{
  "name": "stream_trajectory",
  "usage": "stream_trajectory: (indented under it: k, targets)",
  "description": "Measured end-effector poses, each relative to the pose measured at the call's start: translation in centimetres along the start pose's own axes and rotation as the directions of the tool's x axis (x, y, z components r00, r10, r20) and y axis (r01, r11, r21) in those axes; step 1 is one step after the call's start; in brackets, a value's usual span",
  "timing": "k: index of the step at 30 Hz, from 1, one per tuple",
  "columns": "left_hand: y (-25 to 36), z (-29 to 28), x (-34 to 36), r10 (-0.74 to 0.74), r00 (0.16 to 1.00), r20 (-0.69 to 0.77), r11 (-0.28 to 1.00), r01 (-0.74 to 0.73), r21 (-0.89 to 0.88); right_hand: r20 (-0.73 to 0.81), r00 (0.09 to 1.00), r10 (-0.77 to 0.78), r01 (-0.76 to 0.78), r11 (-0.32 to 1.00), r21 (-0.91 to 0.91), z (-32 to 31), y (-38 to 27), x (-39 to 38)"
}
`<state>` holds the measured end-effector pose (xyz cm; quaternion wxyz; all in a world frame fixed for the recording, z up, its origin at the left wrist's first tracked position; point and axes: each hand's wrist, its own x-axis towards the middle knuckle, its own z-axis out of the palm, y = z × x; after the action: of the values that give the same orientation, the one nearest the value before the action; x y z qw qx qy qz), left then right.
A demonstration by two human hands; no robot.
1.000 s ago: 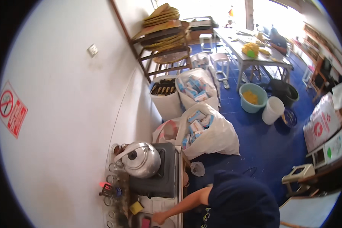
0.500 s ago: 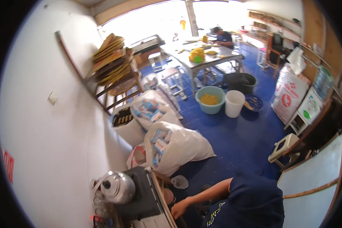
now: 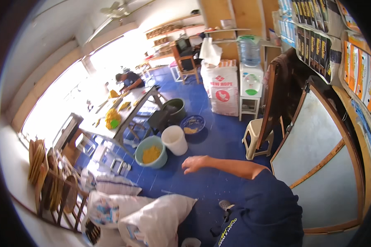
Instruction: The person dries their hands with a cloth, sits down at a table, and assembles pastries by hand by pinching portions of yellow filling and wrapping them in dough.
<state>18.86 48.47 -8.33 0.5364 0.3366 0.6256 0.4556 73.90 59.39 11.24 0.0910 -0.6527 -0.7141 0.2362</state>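
Note:
My right hand is raised over the blue tiled floor, its fingers apart and loosely curled, holding nothing. Beyond it stand a light-blue tub of yellow stuff, a white bucket and a blue basin with pale residue. White sacks lie below the hand's side of the view, some showing packets inside. My left hand is not in view.
A co-worker bends at a long table with yellow items. A water dispenser, plastic stool, panelled door and packed shelves stand right. Stacked wooden boards are left.
The view has swung right, away from the stove, kettle and wall. My right hand has left the stove top and risen into the open over the floor.

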Motion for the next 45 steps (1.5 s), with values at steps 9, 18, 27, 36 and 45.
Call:
stream_trajectory:
  k: [9, 18, 27, 36, 45]
  targets:
    - [-3.2, 14.5, 10.7, -0.302, 0.941, 0.150, 0.951, 0.287, 0.118, -0.522, 0.759, 0.390, -0.541, 0.824, -0.171, -24.3, 29.5, -18.8]
    - [2.5, 38.6, 19.3, -0.284, 0.834, 0.472, 0.936, 0.135, 0.325, -0.476, 0.242, 0.845, -0.786, -0.118, -0.607, -37.5, 40.9, -30.9]
    - [7.6, 52.7, 29.3, -0.232, 0.799, 0.555, 0.930, 0.015, 0.367, -0.954, 0.229, 0.195, -0.971, 0.107, -0.212, -45.6, 38.2, -30.5]
    - [26.2, 80.3, 28.3, -0.004, -0.001, 1.000, 0.952, -0.308, 0.003, -0.923, 0.283, 0.260, -0.646, 0.763, 0.017, -46.2, 23.2, 4.8]
    - [8.6, 95.7, 28.3, 0.168, -0.023, 0.985, 0.715, 0.691, -0.106, -0.628, 0.769, 0.122, -0.078, 0.992, 0.096, -24.9, 23.8, 26.8]
